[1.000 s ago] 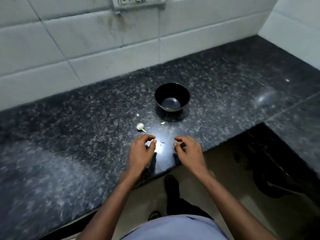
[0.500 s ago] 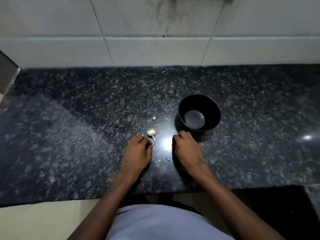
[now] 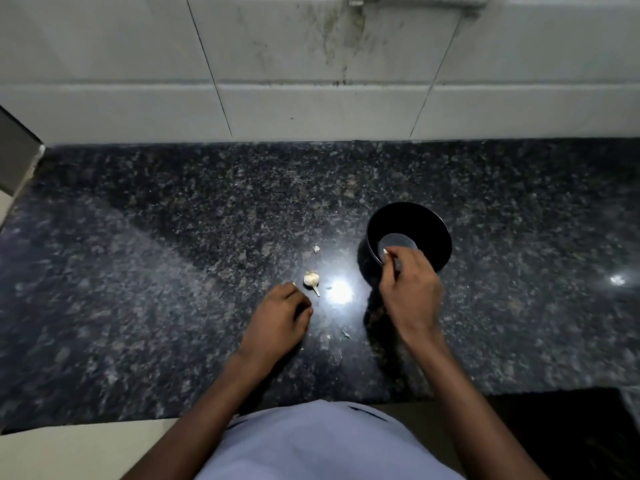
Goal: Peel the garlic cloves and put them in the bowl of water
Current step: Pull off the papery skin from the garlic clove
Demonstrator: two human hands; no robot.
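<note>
Head view: right hand (image 3: 410, 289) over near rim of black bowl (image 3: 440, 237), fingertips pinching a pale garlic clove (image 3: 385, 251) above the water. Left hand (image 3: 280, 315) rests on granite counter (image 3: 173, 271), fingers curled; contents not visible. Garlic bulb remnant (image 3: 311, 279) just beyond it.

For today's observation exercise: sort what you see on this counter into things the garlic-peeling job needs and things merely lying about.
Part of the job:
- garlic clove pinched in the right hand, over the water
- black bowl
- garlic piece with stem on the counter
- left hand, curled beside it

Just lying about:
- skin scraps
- small bit
- tiled wall
</note>
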